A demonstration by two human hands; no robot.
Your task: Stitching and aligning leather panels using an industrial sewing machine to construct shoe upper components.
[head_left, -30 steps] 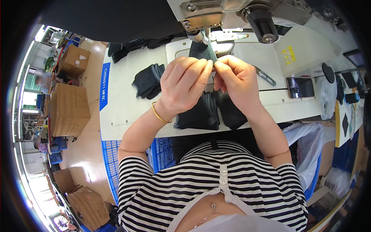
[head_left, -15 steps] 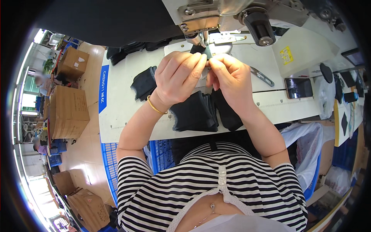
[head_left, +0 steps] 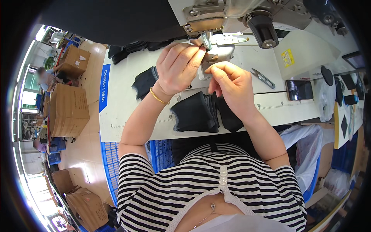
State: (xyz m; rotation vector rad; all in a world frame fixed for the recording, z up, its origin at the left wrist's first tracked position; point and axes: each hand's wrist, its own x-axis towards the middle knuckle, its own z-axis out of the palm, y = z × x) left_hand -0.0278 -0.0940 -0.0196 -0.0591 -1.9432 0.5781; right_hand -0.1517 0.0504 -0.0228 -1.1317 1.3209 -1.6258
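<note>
Left hand [head_left: 177,67]: fingertips bunched beside the metal presser foot [head_left: 206,41]; cannot tell whether they pinch cloth.
Right hand [head_left: 232,83]: fingers curled, apart from the left; grip unclear.
Dark cloth stack [head_left: 194,114]: matte, curved-sided, near the table's front edge.
White table [head_left: 119,108]: smooth, running between right forearm [head_left: 264,133] and glossy phone [head_left: 299,90].

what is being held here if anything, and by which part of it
For the left hand, it cannot be told: its curled fingers hide any hold near the sewing machine. No held thing shows in the right hand.
</note>
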